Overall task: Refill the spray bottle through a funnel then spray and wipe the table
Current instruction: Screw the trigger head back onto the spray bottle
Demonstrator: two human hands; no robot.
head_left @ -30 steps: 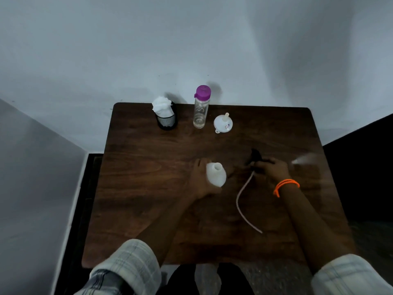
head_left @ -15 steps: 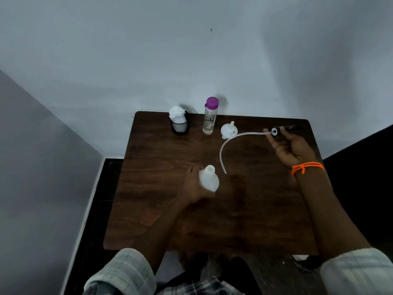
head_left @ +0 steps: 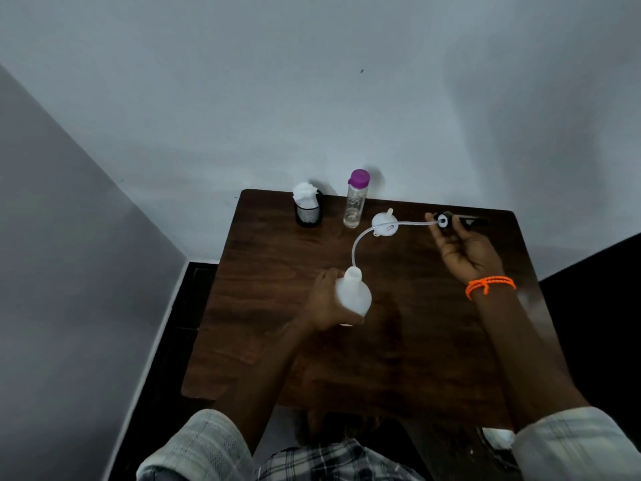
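Observation:
My left hand (head_left: 322,303) grips the white spray bottle body (head_left: 353,294) at mid-table, its neck uncapped. My right hand (head_left: 464,249), with an orange band at the wrist, holds the black spray head (head_left: 445,220) up near the table's far right. Its long white dip tube (head_left: 357,243) curves leftward and down, its free end beside the bottle's neck. A white funnel (head_left: 384,224) lies on the dark wooden table (head_left: 399,348) behind the tube. A clear water bottle with a purple cap (head_left: 355,199) stands to the funnel's left.
A black mesh cup holding white tissues (head_left: 307,210) stands at the table's far left corner. Grey walls close in behind and on the left. A dark floor strip runs along the table's left side.
My right hand rose from the tabletop and carried the spray head to the far right, the tube swinging up with it; in the last half second the tube's free end has drifted toward the bottle's neck.

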